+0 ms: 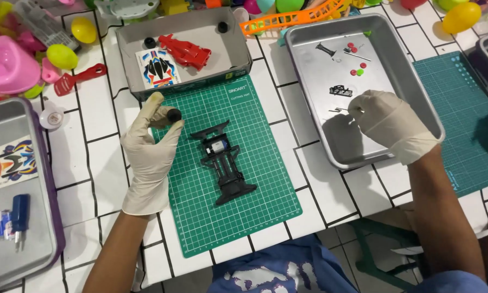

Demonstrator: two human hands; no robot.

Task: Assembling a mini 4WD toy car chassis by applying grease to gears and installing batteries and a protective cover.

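Note:
My left hand [149, 146], in a white glove, pinches a small black wheel [172, 115] between thumb and fingers, just left of a black toy car chassis [224, 161]. The chassis lies lengthwise on a green cutting mat [254, 184] and carries a small silver motor. My right hand [388, 125], also gloved, reaches into a metal tray [309, 81], its fingertips closed at a thin metal part near a small black piece [340, 90]. Small red and green parts [357, 68] lie farther back in that tray.
A grey box [130, 59] behind the mat holds a red car body [185, 51], a sticker sheet and two black wheels. Another metal tray [43, 217] sits at the left edge. Plastic toys, coloured eggs and an orange basket [287, 19] crowd the back. A second green mat [461, 125] lies right.

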